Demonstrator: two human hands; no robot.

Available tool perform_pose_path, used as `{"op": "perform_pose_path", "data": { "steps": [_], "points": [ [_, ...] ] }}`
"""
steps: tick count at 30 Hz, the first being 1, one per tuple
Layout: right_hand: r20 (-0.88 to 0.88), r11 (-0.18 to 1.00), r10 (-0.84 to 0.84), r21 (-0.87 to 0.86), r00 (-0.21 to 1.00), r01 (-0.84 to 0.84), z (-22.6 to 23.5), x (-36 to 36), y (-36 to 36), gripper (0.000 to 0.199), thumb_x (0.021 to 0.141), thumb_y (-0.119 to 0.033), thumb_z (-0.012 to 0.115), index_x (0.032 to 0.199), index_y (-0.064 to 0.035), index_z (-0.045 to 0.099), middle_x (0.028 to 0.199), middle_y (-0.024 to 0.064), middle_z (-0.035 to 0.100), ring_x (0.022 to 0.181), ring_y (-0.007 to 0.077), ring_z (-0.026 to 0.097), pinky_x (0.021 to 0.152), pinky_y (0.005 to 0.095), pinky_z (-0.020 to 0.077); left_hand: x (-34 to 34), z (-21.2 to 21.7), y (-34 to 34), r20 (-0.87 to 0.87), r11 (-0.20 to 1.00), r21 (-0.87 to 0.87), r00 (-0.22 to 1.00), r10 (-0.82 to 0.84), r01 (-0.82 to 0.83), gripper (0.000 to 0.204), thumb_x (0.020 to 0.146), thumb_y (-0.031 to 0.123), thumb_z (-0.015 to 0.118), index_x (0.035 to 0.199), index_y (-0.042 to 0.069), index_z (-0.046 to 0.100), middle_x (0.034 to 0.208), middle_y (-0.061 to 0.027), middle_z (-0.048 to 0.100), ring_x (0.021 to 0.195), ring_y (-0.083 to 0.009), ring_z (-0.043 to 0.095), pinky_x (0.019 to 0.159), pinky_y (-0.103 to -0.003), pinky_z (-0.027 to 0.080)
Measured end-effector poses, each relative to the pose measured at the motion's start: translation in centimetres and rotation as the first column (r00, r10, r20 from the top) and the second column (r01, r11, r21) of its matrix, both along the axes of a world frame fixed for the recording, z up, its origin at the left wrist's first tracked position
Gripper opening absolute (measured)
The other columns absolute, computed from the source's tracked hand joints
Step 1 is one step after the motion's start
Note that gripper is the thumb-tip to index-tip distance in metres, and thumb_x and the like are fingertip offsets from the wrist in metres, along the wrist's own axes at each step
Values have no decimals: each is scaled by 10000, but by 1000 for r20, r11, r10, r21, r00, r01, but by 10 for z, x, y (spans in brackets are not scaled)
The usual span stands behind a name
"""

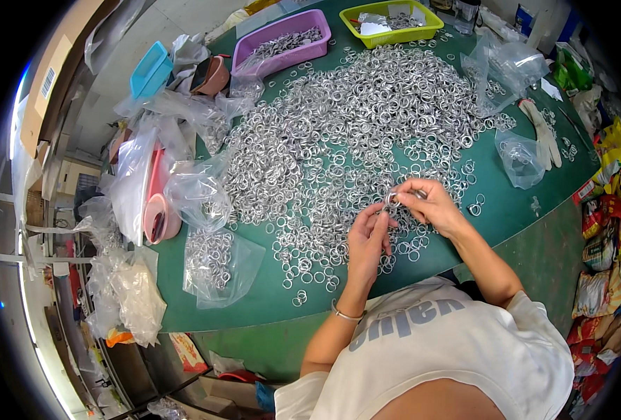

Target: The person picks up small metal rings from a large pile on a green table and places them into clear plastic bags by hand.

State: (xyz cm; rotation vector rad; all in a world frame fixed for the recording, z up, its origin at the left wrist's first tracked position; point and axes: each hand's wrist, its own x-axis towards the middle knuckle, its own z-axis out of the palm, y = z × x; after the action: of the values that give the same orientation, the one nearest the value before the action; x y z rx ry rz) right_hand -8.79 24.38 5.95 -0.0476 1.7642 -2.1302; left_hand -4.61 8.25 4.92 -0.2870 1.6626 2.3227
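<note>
My left hand [370, 241] and my right hand [429, 206] meet over the near part of a big spread of silver metal rings [401, 91]. Between their fingertips is a small metal ring [392, 198], pinched from both sides; its detail is too small to make out. Both hands are closed, thumbs against fingers. Loose rings lie beneath and around them on the green table [254, 308]. To the left of my hands, a clear plastic bag [244, 262] holds a batch of similar rings.
At the back stand a purple basket [317, 49] and a yellow-green basket [433, 28] with metal parts. Along the left are a pink container [174, 227], a blue basket [149, 70] and plastic bags. A white glove [545, 136] and a clear bag [520, 157] lie right.
</note>
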Motion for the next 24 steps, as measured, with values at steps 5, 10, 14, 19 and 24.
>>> {"op": "perform_pose_path", "data": {
  "steps": [5, 10, 14, 19, 24],
  "points": [
    [-37, 977, -146, -163, 989, 138, -9, 16, -17, 128, 885, -120, 576, 930, -2, 598, 876, 54, 623, 462, 10, 402, 400, 167, 317, 3, -2, 6, -395, 869, -453, 919, 3, -198, 114, 884, 78, 561, 913, -19, 613, 679, -46, 607, 510, -52, 498, 441, -184, 385],
    [-363, 988, -145, 2, 920, 157, -9, 20, -17, 89, 840, -83, 613, 882, -6, 599, 900, 75, 639, 532, 78, 513, 445, 209, 395, 10, 7, 5, -481, 804, -521, 877, 2, -287, 71, 836, 30, 603, 868, -33, 613, 658, -97, 610, 536, -132, 559, 500, -259, 431],
    [-731, 916, 80, 322, 677, 239, 8, 15, -10, 99, 767, -46, 664, 816, 18, 605, 809, 102, 628, 646, 184, 587, 573, 301, 468, 11, 10, -5, -601, 770, -540, 796, -69, -341, 48, 812, -7, 610, 858, -24, 610, 660, -107, 584, 526, -157, 536, 484, -267, 412],
    [-616, 969, 35, 215, 787, 125, 16, 19, -8, 85, 761, -29, 663, 779, 23, 599, 729, 85, 601, 633, 167, 565, 581, 286, 434, 17, 31, -3, -692, 728, -541, 715, -100, -421, 48, 789, -32, 618, 832, -19, 601, 670, -111, 554, 521, -187, 518, 471, -278, 392],
    [-520, 974, -143, 77, 842, 213, 7, 29, -20, 82, 762, -22, 653, 739, 22, 587, 688, 75, 583, 616, 150, 543, 567, 261, 413, 20, 31, 0, -690, 744, -509, 722, -52, -433, 49, 788, -33, 620, 830, -20, 599, 673, -113, 550, 514, -210, 505, 465, -287, 386]
  ]
}}
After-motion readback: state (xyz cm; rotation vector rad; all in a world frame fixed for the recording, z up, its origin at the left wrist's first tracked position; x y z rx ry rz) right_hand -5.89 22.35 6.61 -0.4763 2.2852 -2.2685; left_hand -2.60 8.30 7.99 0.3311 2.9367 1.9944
